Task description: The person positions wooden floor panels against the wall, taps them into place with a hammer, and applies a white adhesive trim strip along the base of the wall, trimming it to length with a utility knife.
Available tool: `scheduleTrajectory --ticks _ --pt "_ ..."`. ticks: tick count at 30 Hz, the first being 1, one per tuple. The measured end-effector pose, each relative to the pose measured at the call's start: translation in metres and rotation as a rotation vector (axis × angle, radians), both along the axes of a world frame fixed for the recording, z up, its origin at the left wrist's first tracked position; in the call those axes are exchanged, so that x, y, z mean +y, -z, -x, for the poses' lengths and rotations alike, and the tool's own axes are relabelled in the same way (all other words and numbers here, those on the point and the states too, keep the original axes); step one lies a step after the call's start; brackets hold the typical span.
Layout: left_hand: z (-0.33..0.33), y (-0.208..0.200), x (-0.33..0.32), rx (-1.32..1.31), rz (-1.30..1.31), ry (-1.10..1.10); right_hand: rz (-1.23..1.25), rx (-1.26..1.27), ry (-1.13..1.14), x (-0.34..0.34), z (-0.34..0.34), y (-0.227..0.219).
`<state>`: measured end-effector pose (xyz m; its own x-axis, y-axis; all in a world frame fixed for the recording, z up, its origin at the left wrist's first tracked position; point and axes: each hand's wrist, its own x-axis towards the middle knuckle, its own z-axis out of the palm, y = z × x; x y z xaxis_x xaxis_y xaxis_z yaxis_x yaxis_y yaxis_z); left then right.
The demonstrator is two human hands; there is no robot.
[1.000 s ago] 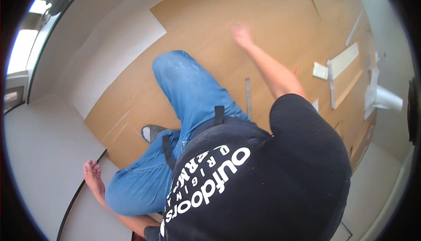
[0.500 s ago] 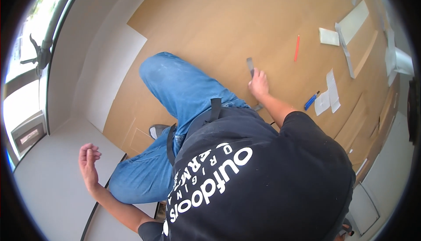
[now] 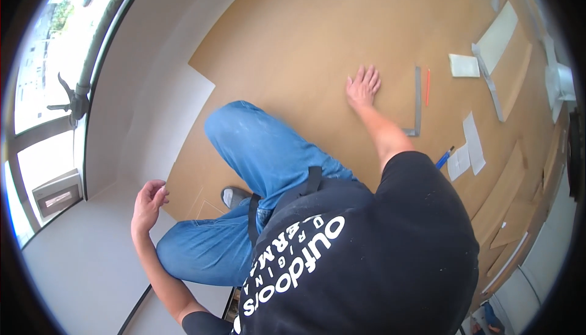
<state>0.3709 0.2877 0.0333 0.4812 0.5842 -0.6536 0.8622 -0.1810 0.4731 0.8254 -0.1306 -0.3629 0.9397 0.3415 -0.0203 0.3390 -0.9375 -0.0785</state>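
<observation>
My right hand (image 3: 362, 89) lies flat on a large brown paper or board sheet (image 3: 293, 42), fingers stretched out. To its right, a grey metal square (image 3: 417, 97) rests on the sheet, its short arm turned toward my forearm. Beside the square's long arm is a red pencil (image 3: 428, 88). My left hand (image 3: 149, 204) hangs in the air over the sheet's left edge, near my bent knee. Its fingers are loosely curled, and nothing shows in them.
A blue utility knife (image 3: 444, 157) lies near my right sleeve, beside white paper pieces (image 3: 473, 144). Farther right are a white pad (image 3: 464, 65) and brown cut strips (image 3: 500, 194). At the left stand a window and a clamp (image 3: 76, 100).
My right hand has let go of the metal square, which now lies right of it beside the red pencil, and is spread flat on the sheet. My left hand has moved slightly up and right.
</observation>
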Motion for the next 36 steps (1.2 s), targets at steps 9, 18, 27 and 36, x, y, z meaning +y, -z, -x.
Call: scheduleTrajectory --ticks 9,18,27,36 --pt "-0.144 0.059 0.042 0.155 -0.316 0.583 -0.053 -0.004 0.156 0.016 0.009 0.005" --pt "-0.538 0.279 -0.020 -0.251 -0.378 0.671 -0.105 0.049 0.136 0.012 -0.014 -0.005" --pt "-0.769 0.395 -0.013 -0.308 -0.698 0.696 -0.092 0.198 0.139 0.009 -0.021 0.003" --pt "-0.819 0.402 0.000 -0.410 -0.747 0.722 -0.099 0.352 0.205 0.011 -0.047 -0.007"
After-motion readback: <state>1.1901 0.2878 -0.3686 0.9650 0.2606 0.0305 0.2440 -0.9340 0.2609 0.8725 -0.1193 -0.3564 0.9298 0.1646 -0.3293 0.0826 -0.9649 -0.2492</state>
